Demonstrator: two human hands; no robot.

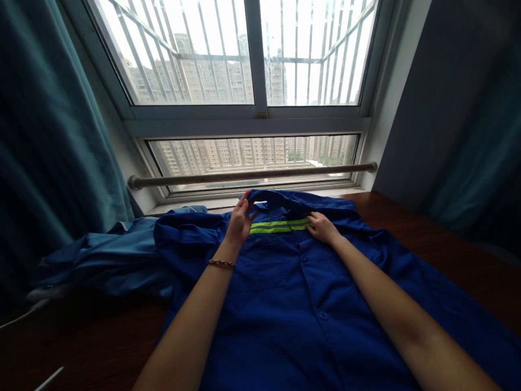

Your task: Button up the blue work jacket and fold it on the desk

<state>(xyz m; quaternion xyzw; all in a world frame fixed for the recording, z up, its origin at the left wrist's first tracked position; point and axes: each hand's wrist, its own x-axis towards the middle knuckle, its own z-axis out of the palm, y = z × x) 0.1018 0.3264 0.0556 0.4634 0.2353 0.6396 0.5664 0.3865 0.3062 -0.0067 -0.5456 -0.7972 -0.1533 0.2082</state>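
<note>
A blue work jacket (268, 304) with buttons down its front lies spread before me, its collar end toward the window. A yellow-green reflective strip (271, 227) crosses its upper part. My left hand (239, 220) is at the raised upper edge of the jacket, fingertips gripping the fabric while the thumb stands somewhat apart. Beside the right end of the strip, my right hand (322, 226) has its fingers curled onto the cloth. Between the two hands the upper fabric arches up, leaving a small gap under it. A beaded bracelet (222, 264) circles my left wrist.
The jacket lies on a dark reddish-brown wooden surface (443, 244). Crumpled lighter blue cloth (118, 255) is at the left, near a white cable (24, 314). A metal rail (252, 176) runs across the barred window. Teal curtains (52, 119) hang at the left.
</note>
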